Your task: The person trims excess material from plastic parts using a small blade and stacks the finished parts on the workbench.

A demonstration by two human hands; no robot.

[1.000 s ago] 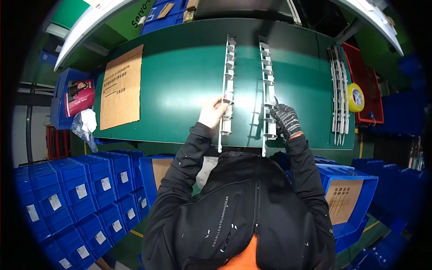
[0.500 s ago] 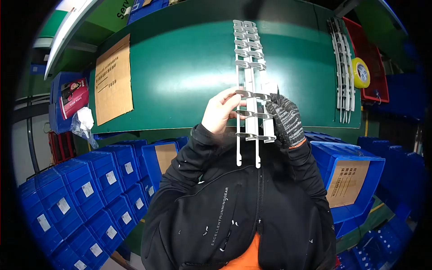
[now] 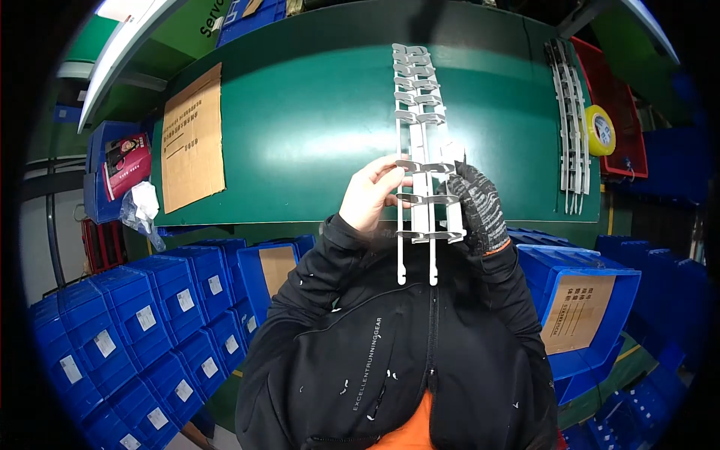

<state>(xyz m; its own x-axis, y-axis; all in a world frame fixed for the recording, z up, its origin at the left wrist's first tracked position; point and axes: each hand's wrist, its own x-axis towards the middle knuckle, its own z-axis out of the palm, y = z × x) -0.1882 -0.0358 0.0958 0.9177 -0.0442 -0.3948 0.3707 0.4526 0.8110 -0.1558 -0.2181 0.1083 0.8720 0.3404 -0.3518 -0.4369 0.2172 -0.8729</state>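
Observation:
A long white rail assembly, with paired grey curved clips along its length, runs from the green table toward my body. Its two hooked rod ends stick out past the table's near edge, over my jacket. My left hand, bare, is closed on the assembly's left edge, thumb and fingers pinching beside a clip. On the opposite side, my right hand, in a grey-black knit glove, grips the right edge near the same clips. Some fingertips of both hands are hidden behind the rails.
The green table carries a cardboard sheet at left. Similar rail assemblies lie at right beside yellow tape and a red bin. Blue crates stack at lower left; another blue crate stands at right.
The whole view has shifted slightly, with the table and assembly a little lower in the picture. Both hands keep nearly the same hold on the rail assembly.

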